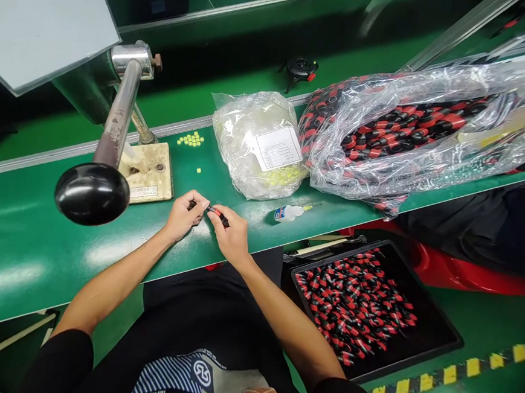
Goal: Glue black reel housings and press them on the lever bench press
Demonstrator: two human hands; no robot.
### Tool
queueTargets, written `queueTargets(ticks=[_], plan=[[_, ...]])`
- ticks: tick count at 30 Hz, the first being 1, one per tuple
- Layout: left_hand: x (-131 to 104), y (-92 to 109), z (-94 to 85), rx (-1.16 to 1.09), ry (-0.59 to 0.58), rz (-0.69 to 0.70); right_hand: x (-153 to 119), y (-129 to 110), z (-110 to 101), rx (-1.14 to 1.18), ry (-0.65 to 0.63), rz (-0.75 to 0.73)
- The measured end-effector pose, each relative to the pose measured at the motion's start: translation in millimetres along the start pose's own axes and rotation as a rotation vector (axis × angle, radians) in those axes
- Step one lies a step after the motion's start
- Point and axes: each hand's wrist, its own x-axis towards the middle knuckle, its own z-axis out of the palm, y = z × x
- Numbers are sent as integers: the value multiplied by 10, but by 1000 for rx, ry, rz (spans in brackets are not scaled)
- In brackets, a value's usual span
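Over the green bench, my left hand (pixel 185 216) and my right hand (pixel 234 235) meet, fingers closed. A small black-and-red handle-like piece (pixel 216 211) runs between their fingertips. My right thumb and fingers pinch its near end. A black part also shows in my left fingers; whether it belongs to the same piece I cannot tell. Beyond my hands lie one loose yellow-green bit (pixel 198 170) and a cluster of several more yellow-green bits (pixel 191 139). To the right, a small glue bottle (pixel 288 213) with a needle tip lies on its side.
A lever press with a black knob (pixel 92 194) and a pale base plate (pixel 158 170) stands left. A labelled clear bag (pixel 248 141) and a large plastic bag (pixel 329 159) of black-and-red pieces lie right. A black tray (pixel 433 331) of similar pieces sits below the bench edge.
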Motion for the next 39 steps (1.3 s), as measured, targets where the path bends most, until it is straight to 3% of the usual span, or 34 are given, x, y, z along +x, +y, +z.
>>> queueTargets(ticks=[3, 8, 12, 15, 18, 22, 23, 25, 27, 29, 32, 36, 39], plan=[[-6, 40, -27, 33, -61, 20, 15, -90, 17, 271, -50, 231], [-11, 98, -13, 84, -104, -42, 90, -171, -38, 770, -307, 620], [-22, 139, 23, -63, -57, -113, -54, -181, -264, 906, -347, 693], [19, 213, -25, -145, -6, -155, -332, -156, -641, 934, -311, 702], [130, 255, -93, -207, -25, -218, -653, -41, -1181, 897, -91, 673], [179, 265, -74, -201, -57, -284, -1009, 285, -2036, 678, 522, 625], [168, 269, -56, -193, -55, -286, -1074, 388, -2229, 638, 623, 618], [143, 279, -23, -185, -45, -282, -1180, 595, -2535, 596, 736, 610], [132, 290, -4, -182, -33, -282, -1264, 768, -2705, 573, 779, 619], [137, 297, -3, -183, -26, -284, -1331, 873, -2744, 545, 800, 632], [160, 292, -27, -207, -29, -286, -1373, 868, -2613, 512, 798, 626], [162, 258, -66, -287, -55, -314, -1223, 560, -2184, 503, 707, 552], [136, 214, -76, -289, -64, -307, -909, 244, -1727, 224, 499, 390]])
